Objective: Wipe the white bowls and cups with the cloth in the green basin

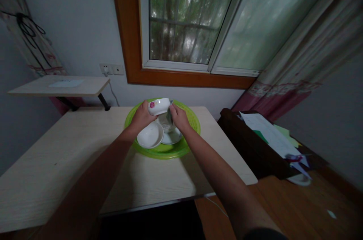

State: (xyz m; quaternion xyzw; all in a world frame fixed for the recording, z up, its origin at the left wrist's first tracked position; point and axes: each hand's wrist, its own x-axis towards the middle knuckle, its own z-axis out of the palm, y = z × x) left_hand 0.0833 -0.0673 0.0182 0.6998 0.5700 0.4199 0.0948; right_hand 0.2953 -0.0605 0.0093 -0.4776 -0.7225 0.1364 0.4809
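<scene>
Above a round lime-green basin (163, 154), a white bowl with a pink flower (161, 106) is held tilted on its side. My left hand (142, 116) is closed on the bowl's left edge. At the bowl's right edge, my right hand (179, 116) is closed around a thin, grey-green piece that looks like a cloth (170, 114); the fingers hide most of it. Below my hands, a white bowl (150, 135) stands in the basin with its inside facing up. Beside it lie another white dish (167, 123) and a white plate (172, 138), partly covered.
The basin stands on a pale wooden table (82, 130) near its back edge. A small raised shelf (93, 87) with a paper on it is at the back left. Behind is a window (195, 24); to the right, a dark brown piece of furniture (244, 145) holds papers.
</scene>
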